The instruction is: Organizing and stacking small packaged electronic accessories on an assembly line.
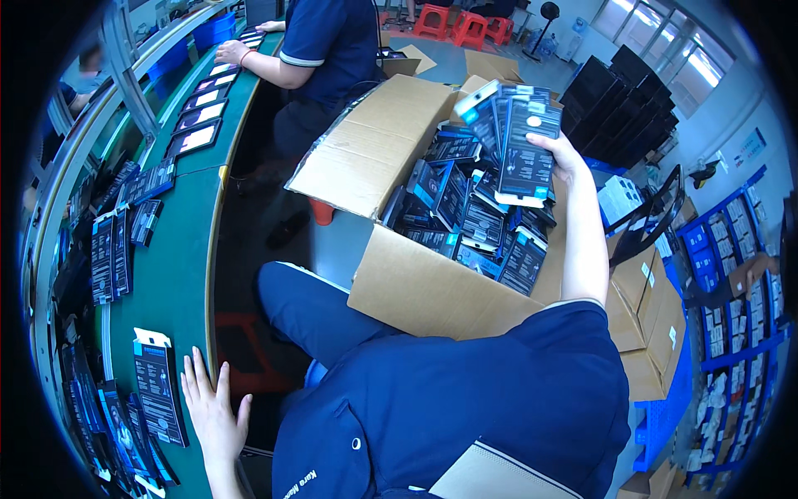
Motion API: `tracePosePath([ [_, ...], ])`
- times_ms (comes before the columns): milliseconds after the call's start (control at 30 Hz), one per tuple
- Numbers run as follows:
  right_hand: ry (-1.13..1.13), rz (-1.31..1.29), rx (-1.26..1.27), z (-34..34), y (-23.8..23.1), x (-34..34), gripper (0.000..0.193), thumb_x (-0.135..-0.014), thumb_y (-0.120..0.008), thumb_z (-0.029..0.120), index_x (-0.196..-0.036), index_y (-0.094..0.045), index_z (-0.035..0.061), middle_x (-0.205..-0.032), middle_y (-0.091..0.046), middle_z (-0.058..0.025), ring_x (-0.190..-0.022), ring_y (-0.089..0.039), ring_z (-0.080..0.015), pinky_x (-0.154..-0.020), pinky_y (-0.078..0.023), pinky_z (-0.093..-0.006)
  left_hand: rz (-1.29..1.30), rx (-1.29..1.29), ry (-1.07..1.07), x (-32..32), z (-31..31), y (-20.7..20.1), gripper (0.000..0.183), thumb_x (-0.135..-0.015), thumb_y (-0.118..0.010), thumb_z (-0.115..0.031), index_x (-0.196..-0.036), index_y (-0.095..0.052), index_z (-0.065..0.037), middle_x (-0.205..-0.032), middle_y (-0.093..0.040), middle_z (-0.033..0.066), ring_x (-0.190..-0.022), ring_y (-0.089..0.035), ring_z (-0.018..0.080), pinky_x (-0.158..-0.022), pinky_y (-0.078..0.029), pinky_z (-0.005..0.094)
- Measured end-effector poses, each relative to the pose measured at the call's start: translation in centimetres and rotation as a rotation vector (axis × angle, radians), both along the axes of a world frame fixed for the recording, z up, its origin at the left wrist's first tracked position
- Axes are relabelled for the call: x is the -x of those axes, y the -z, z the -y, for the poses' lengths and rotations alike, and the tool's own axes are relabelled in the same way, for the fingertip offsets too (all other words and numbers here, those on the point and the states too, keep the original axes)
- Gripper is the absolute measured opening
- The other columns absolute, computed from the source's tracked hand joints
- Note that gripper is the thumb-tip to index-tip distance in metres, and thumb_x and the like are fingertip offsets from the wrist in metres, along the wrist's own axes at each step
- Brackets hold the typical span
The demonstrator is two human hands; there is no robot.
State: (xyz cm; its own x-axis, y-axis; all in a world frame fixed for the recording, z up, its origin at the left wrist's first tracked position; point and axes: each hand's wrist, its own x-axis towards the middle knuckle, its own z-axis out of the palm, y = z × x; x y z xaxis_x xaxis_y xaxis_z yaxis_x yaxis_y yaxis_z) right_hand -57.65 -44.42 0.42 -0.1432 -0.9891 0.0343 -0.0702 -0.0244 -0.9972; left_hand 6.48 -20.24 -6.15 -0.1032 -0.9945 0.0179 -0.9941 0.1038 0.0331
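Observation:
My right hand (pixel 559 156) is closed on several flat dark-blue product boxes (pixel 525 162), fanned out above a large open cardboard carton (pixel 440 279). The thumb lies across the front of the nearest box, and the other fingers are mostly hidden behind. Inside the carton, many similar dark boxes (pixel 453 193) lie in a loose heap. My left hand (pixel 214 416) rests flat at the edge of the green bench (pixel 179 320), fingers spread, holding nothing. Just beside its fingertips lies a single dark box (pixel 158 387) with a raised white end flap.
More dark boxes (pixel 112 254) are piled along the bench's left side. A co-worker (pixel 320 62) stands farther up the bench, hands over a row of tablet-like devices (pixel 198 139). Closed cartons (pixel 652 324) stand at my right, with blue shelving (pixel 731 291) beyond. Red stools (pixel 470 29) are at the back.

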Motion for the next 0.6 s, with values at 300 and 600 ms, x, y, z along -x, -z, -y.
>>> tracePosePath([
  [300, -0.24, -0.094, -0.606, -1.5, 6.6, -8.6, 0.06, -0.069, -0.083, 0.016, -0.121, -0.058, 0.0004, -0.111, -0.068, -0.0139, -0.095, -0.069, -0.0236, -0.087, -0.056, -0.0398, 0.008, 0.022, 0.008, 0.1, 0.0, 0.2, 0.066, -0.076, -0.076, -0.015, -0.137, -0.051, -0.007, -0.159, -0.018, 0.023, -0.146, -0.018, 0.0422, -0.119, -0.018, 0.0523],
  [600, -0.325, -0.23, -0.775, -1.8, 11.4, -8.9, 0.12, -0.064, -0.089, 0.023, -0.154, -0.015, -0.0004, -0.147, -0.042, -0.0188, -0.131, -0.046, -0.0238, -0.108, -0.038, -0.0381, -0.012, 0.02, 0.006, -0.2, -0.2, 0.2, 0.064, -0.075, -0.077, -0.019, -0.134, -0.054, -0.005, -0.159, -0.018, 0.0237, -0.146, -0.019, 0.0425, -0.119, -0.018, 0.0521],
])
